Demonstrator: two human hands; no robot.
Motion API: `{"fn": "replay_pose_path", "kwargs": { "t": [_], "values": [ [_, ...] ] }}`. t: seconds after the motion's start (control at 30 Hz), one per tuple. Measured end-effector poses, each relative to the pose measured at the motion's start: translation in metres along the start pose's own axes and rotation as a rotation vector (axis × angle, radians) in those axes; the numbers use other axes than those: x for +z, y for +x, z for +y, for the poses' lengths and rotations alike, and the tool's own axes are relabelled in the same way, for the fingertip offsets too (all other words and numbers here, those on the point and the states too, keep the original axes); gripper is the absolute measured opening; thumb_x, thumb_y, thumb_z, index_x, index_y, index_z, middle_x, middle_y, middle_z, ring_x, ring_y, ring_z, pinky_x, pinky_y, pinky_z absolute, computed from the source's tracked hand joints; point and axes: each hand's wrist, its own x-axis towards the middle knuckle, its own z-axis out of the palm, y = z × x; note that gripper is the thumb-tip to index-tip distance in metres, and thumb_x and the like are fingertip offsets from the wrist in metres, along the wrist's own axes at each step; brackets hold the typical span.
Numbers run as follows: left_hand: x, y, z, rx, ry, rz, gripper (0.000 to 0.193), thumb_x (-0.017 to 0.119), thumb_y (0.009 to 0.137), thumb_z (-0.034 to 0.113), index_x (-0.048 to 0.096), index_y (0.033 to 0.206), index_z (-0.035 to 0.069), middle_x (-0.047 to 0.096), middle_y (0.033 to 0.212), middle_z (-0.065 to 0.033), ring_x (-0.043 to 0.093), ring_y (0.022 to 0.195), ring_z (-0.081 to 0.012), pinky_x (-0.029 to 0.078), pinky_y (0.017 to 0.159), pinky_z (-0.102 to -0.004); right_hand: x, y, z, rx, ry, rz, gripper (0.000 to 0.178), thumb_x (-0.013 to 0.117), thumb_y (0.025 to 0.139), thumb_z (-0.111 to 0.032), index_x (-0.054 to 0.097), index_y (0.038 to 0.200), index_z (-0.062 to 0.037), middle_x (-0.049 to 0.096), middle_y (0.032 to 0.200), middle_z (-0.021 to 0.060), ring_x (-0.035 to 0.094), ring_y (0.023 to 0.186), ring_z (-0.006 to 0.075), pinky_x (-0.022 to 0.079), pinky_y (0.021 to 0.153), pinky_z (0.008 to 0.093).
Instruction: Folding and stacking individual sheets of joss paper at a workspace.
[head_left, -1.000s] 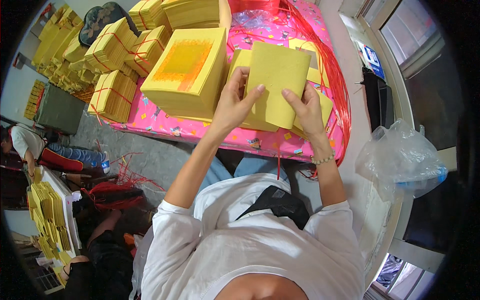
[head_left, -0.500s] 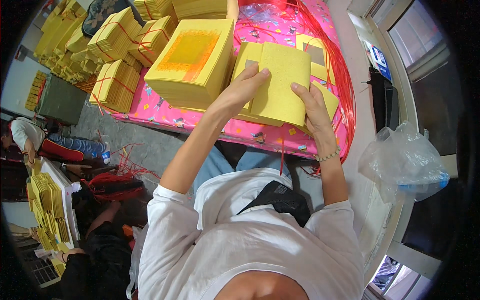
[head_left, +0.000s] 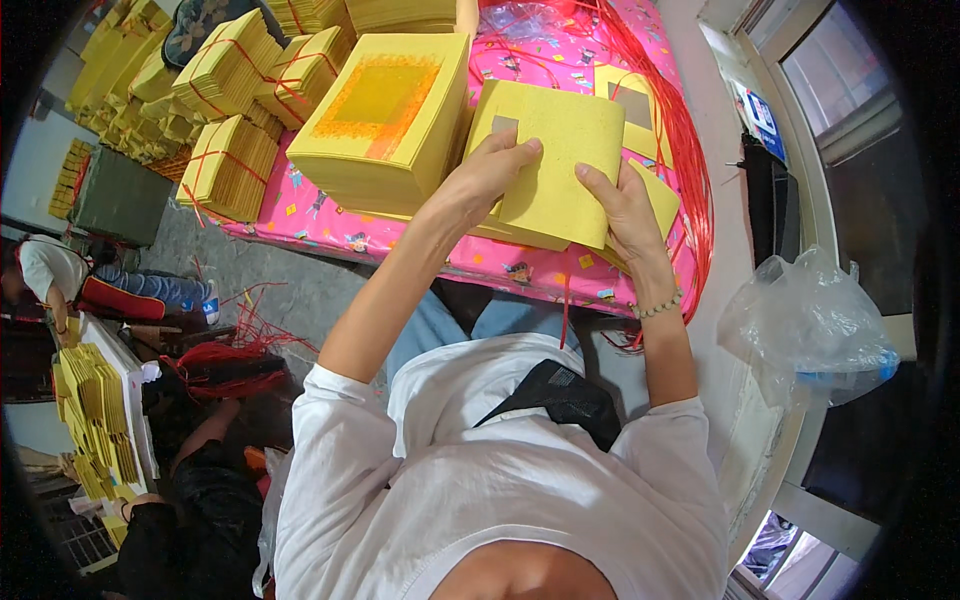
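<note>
A yellow paper sheet (head_left: pixel 560 125), bent in a curve, is held in front of me between both hands. My left hand (head_left: pixel 495 168) grips its left part, thumb on top and fingers beneath. On the right edge my right hand (head_left: pixel 628 210) is closed, thumb on the face and fingers behind; a beaded bracelet circles that wrist. Under the sheet lies more yellow paper, with a grey patch (head_left: pixel 504 124) showing by my left fingers. To the left stands a tall stack of yellow paper (head_left: pixel 375 165) with an orange-framed square on top.
A pink patterned cover (head_left: pixel 350 232) spreads over the table. Bundles of yellow paper (head_left: pixel 228 165) tied with red string stand at the left. Red strings (head_left: pixel 697 200) hang along the right side, near a clear plastic bag (head_left: pixel 805 330). Other people (head_left: pixel 55 270) are at the far left.
My right thumb has slid slightly left on the sheet, and the sheet's lower right corner has dropped back a little toward the left. Both hands keep their hold.
</note>
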Motion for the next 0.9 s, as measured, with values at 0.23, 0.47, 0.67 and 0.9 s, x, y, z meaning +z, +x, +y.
{"fn": "replay_pose_path", "kwargs": {
  "t": [0.23,0.47,0.67,0.9],
  "values": [
    [0.006,-0.003,-0.005,0.084,-0.072,-0.010,0.033,0.048,0.095,0.016,0.047,0.124,-0.001,0.060,0.111,-0.0103,0.059,0.099,-0.0155,0.048,0.083,-0.0287,0.007,-0.005,-0.002,-0.140,-0.137,0.007,0.040,0.061,0.089,-0.009,0.047,0.124,0.0020,0.060,0.111,0.0090,0.060,0.097,0.0138,0.050,0.082,0.0269],
    [0.017,-0.009,-0.027,0.554,-0.039,-0.018,0.036,0.045,0.096,0.010,0.038,0.130,-0.001,0.054,0.120,-0.0096,0.052,0.109,-0.0140,0.042,0.093,-0.0292,0.010,-0.013,-0.004,-0.247,-0.125,0.002,0.040,0.062,0.089,-0.011,0.048,0.124,0.0012,0.061,0.111,0.0085,0.059,0.097,0.0123,0.048,0.083,0.0259],
    [0.020,-0.019,-0.034,0.695,0.045,0.049,0.040,0.044,0.097,0.008,0.034,0.135,0.000,0.052,0.122,-0.0095,0.049,0.111,-0.0143,0.040,0.095,-0.0287,0.012,-0.021,-0.010,-0.250,-0.176,0.013,0.034,0.062,0.090,-0.016,0.054,0.119,0.0006,0.063,0.106,0.0067,0.059,0.093,0.0098,0.048,0.081,0.0251],
    [0.022,-0.030,-0.037,0.686,0.069,0.100,0.045,0.045,0.097,0.009,0.030,0.138,-0.001,0.050,0.124,-0.0100,0.048,0.113,-0.0145,0.039,0.095,-0.0284,0.018,-0.024,-0.012,-0.280,-0.126,0.123,0.022,0.061,0.091,-0.013,0.061,0.108,0.0016,0.065,0.095,0.0039,0.059,0.086,0.0064,0.048,0.075,0.0218]
  ]
}}
